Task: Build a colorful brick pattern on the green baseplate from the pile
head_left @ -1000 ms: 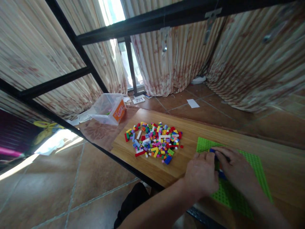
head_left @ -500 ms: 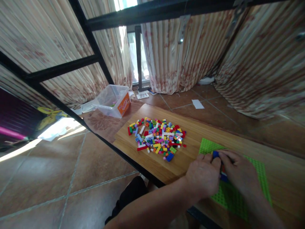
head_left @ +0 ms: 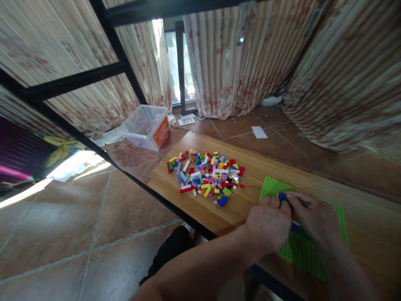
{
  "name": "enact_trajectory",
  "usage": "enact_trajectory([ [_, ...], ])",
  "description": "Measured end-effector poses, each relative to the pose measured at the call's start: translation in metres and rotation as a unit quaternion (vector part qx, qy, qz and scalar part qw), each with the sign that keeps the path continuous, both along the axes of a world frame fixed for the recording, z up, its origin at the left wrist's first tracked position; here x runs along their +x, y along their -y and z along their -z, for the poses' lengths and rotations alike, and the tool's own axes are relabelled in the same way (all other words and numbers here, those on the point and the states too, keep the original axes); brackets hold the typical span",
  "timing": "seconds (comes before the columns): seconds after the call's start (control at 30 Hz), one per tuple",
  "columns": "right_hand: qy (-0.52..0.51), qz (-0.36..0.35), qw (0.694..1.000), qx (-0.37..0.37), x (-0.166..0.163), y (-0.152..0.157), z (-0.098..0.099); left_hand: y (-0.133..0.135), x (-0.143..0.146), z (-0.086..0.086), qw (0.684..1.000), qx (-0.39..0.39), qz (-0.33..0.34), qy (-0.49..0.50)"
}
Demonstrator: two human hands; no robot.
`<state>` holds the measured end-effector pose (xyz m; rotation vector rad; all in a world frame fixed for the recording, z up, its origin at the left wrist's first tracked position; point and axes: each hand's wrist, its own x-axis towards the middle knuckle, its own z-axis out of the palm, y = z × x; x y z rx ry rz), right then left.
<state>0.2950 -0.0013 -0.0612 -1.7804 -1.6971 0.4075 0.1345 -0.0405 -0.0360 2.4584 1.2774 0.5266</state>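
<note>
On the green studded baseplate [head_left: 302, 255] both of my hands are close together around a small toy-brick build. A blue brick [head_left: 282, 196] shows between the fingertips at the far side of the build. My left hand [head_left: 270, 221] is closed, its fingers curled against the brick from the left. From the right, my right hand [head_left: 318, 217] pinches the same brick with thumb and fingers. Nearer me, bits of blue, white and red bricks [head_left: 295, 225] peek out between the hands; the hands hide the rest of the build.
A pile of loose coloured bricks [head_left: 206, 175] covers the middle of the wooden table [head_left: 241, 213]. Beyond its left end, a clear plastic bin [head_left: 140, 129] with an orange label stands on a mat. A black metal frame [head_left: 75, 77] crosses the left and top.
The camera view has shifted slightly, so the scene sits a little higher. Both hands stay at the blue brick on the baseplate, with hardly any movement.
</note>
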Motion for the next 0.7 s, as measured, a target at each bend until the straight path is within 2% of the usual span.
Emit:
enact_trajectory([
  [0.27,0.002,0.012,1.000,-0.021,-0.003,0.002,-0.003,-0.001,0.003,-0.004,0.999,0.029,0.018,-0.019],
  [0.5,0.036,0.016,0.999,-0.014,-0.008,0.006,-0.008,0.005,0.000,0.006,0.999,0.033,0.002,0.021],
  [0.6,0.061,0.038,0.997,0.001,-0.009,0.008,-0.010,0.007,-0.004,0.005,0.999,0.012,0.004,0.033],
  [0.7,0.057,0.074,0.995,0.020,-0.011,0.008,-0.017,0.004,-0.011,-0.003,0.997,-0.036,0.005,0.066],
])
